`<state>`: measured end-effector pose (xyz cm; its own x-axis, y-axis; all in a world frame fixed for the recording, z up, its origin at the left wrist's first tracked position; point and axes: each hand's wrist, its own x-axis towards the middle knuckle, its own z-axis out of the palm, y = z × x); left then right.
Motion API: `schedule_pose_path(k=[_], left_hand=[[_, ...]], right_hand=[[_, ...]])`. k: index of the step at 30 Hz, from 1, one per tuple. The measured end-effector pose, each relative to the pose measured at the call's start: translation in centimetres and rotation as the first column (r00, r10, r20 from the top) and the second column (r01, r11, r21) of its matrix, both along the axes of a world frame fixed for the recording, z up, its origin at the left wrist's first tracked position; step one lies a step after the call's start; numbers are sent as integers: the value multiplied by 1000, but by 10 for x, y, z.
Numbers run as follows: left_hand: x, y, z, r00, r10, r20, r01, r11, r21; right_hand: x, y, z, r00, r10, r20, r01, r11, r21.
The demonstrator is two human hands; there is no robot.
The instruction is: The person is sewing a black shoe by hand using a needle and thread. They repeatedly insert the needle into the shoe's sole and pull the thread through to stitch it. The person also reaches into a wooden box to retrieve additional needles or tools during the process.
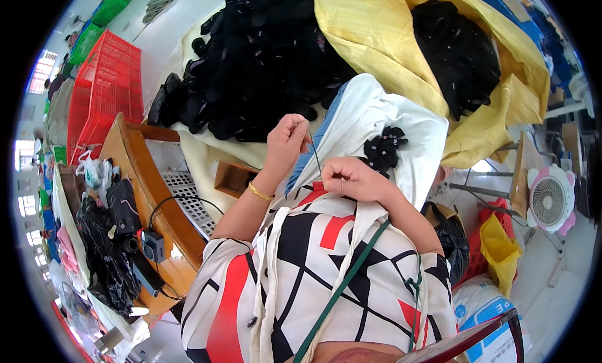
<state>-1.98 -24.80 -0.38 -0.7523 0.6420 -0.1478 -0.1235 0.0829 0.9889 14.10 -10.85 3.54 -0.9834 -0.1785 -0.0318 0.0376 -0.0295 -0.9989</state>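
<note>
A thin dark strand (315, 152) runs taut between my two hands in front of my chest. Its upper end is pinched between the thumb and fingers of my left hand (288, 140). Lower and to the right, my right hand (351, 178) is closed at the strand's other end, its fingers curled in. White cloth (407, 115) lies over my lap beneath the hands. On it, just beyond my right hand, rests a small cluster of black soft pieces (384, 148) with tiny pale specks. I cannot make out what they are.
A large heap of black soft pieces (257, 62) lies ahead. To its right, a yellow sack (382, 33) holds more black pieces (454, 55). A wooden table (153, 200) and red crate (106, 90) stand left; a fan (552, 200) stands right.
</note>
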Motion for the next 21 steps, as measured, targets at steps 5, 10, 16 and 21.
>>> schedule_pose_path(k=[5,10,16,21], left_hand=[[-24,-1,-5,778,249,577,-376,920,109],[-46,-25,-6,674,16,738,-309,914,263],[-62,-44,31,924,82,374,-146,979,146],[-68,-52,49,892,50,448,-187,945,268]], right_hand=[[-7,5,3,989,72,-127,-14,912,411],[23,48,-9,913,-377,-156,405,791,459],[132,124,-26,687,-678,260,250,558,791],[113,124,-17,775,-627,-78,231,167,959]])
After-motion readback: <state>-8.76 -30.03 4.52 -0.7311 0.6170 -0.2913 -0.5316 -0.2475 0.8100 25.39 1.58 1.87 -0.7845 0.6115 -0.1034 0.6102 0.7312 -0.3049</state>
